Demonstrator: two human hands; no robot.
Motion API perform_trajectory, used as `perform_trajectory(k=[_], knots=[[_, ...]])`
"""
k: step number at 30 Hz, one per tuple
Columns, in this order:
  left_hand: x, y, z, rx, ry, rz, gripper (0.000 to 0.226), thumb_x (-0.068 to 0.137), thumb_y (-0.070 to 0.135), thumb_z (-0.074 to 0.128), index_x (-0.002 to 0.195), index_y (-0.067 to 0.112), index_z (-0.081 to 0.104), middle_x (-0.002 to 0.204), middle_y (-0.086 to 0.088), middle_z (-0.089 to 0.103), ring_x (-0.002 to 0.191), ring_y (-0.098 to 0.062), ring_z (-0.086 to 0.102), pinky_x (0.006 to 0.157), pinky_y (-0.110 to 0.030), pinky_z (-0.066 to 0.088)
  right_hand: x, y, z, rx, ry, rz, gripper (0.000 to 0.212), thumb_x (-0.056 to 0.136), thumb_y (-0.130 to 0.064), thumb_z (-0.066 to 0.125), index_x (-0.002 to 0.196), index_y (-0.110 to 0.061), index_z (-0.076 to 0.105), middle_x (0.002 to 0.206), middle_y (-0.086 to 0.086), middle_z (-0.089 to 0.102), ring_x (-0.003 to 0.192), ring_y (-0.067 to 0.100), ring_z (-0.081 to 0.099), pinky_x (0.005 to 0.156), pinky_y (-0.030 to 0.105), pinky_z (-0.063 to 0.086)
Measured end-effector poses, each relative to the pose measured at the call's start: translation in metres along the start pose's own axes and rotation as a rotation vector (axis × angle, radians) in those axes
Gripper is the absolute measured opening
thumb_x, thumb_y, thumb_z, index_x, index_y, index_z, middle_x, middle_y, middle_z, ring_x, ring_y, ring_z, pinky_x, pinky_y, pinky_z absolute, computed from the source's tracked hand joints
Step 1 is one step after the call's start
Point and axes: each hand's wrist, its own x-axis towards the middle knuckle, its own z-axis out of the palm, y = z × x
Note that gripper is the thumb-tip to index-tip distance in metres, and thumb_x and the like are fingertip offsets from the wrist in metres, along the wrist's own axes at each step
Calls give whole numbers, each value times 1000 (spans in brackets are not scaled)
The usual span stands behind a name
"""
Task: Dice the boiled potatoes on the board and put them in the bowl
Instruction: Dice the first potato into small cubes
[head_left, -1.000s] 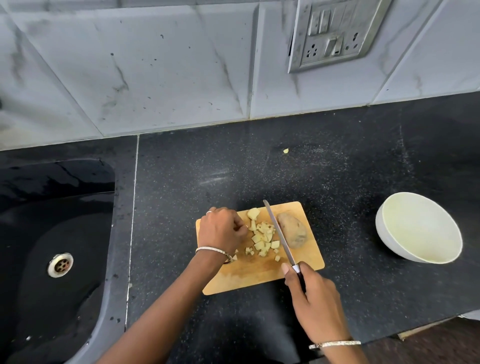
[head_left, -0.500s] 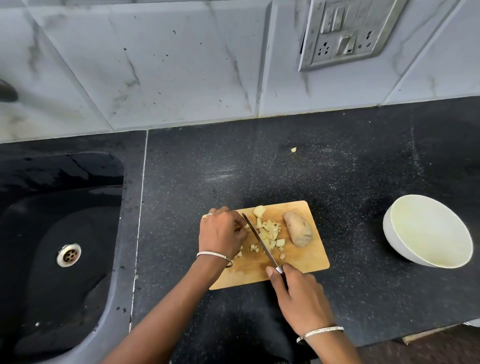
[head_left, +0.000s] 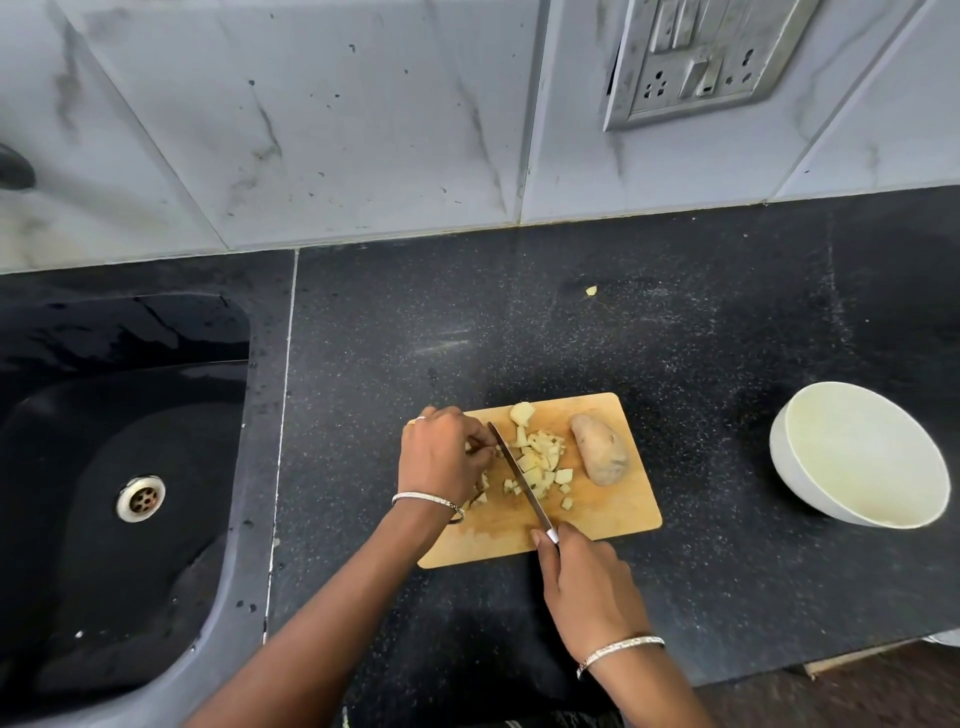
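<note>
A wooden cutting board (head_left: 613, 512) lies on the black counter. Diced potato pieces (head_left: 540, 460) are scattered over its middle, and a whole unpeeled potato (head_left: 600, 457) lies at its right. My right hand (head_left: 587, 587) grips the handle of a knife (head_left: 519, 478); the blade runs diagonally through the pieces, tip toward the far left. My left hand (head_left: 444, 457) is curled over the board's left part, fingertips beside the blade; what it holds is hidden. A white bowl (head_left: 857, 457) stands tilted on the counter to the right, with nothing visible inside.
A black sink (head_left: 119, 493) with a metal drain fills the left side. One stray potato bit (head_left: 591, 291) lies on the counter behind the board. A tiled wall with a switch plate (head_left: 701, 57) rises at the back. The counter's front edge is at lower right.
The knife has swung from beside the whole potato leftward across the diced pile, its tip now by my left fingers. My left hand has stayed on the board's left part.
</note>
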Motion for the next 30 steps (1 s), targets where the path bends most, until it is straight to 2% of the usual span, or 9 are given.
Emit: perform_trajectory(k=[6,10,13,18,26,30], knots=[[-2,-1,0,-32,22,-30,4,78,30,76,82,32,76,83,13,70,86,-16,53,79,-37,47,-11,-1,-1,-53,-1,34,38,103,-47,26,116,-25,54,98,1,65,99,29,63,66,34,42],[-2,-1,0,-53,30,-20,9,76,30,79,84,32,76,83,14,69,85,-15,52,78,-36,47,-22,7,-11,-43,-3,34,33,102,-50,25,90,-28,46,84,-4,59,91,26,64,64,34,40],[-3,-3,-3,-57,37,-17,15,74,31,80,88,33,76,85,13,67,86,-14,51,78,-35,46,-19,7,-12,-26,37,0,33,101,-52,25,87,-29,44,80,-5,60,81,26,63,62,35,42],[-4,-2,-4,-2,32,-51,7,77,28,79,83,31,76,88,7,67,88,-17,50,77,-37,48,-11,0,-5,-43,50,-36,36,101,-53,25,98,-27,50,86,-2,62,86,28,64,62,35,41],[-4,0,-2,0,32,-68,4,79,24,74,79,27,77,88,6,67,88,-18,50,78,-37,47,-10,-10,2,-79,6,14,39,103,-49,25,112,-24,53,99,2,64,97,29,64,63,34,39],[-4,0,-2,3,29,-78,3,78,25,74,76,26,76,86,6,66,88,-18,50,79,-38,48,-11,-16,2,-129,8,41,39,104,-46,23,122,-23,50,107,4,65,104,32,63,72,38,46]])
